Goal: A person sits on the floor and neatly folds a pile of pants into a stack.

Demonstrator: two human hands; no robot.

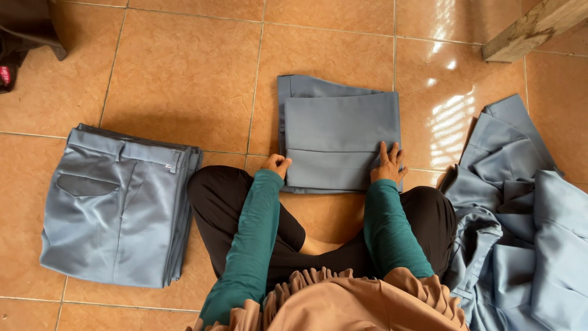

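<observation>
A folded pair of grey-blue trousers (340,132) lies flat on the orange tiled floor (184,73), straight ahead of the seated person's crossed legs. The left hand (277,164) is curled into a loose fist at the near left corner of the fold, pinching its edge. The right hand (389,162) is spread open, fingers flat on the near right corner, pressing the cloth down and grasping nothing.

To the left, well apart, sits a neat stack of folded trousers (116,205) in the same grey-blue, topmost pair showing a waistband, belt loops and a dark pocket flap. A tiny white label (167,165) shows at the waistband's right end; too small to make out. To the right, a loose heap of unfolded trousers (520,214) spills across the tiles, touching the person's right knee.

A wooden beam (533,27) crosses the top right corner, and a dark bag (24,37) fills the top left one. Nothing lies between the hands and the fold
</observation>
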